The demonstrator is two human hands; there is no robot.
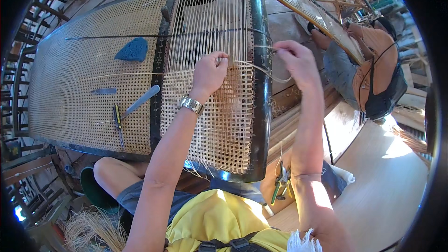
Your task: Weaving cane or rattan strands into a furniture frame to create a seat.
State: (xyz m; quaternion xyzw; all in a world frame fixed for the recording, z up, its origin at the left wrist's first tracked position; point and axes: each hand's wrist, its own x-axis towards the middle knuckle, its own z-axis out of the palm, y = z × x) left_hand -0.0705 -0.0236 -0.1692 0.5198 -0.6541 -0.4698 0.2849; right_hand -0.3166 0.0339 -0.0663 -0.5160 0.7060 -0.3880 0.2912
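Both hands [208,75] [298,63] in a pinch on cane strand [256,66], dark rod [116,36] beyond, screwdriver [117,117] leftward

Bright daylight; you get glare on the pale board [373,182] at right, sheen on the black frame [264,112], sun on your right arm [318,195], edges fisheye-bent.

Dark wooden frames [55,12] pile up left; pale board [373,186] near right, bright sunlight [396,148] on it; floor [282,29] far, greyish-brown.
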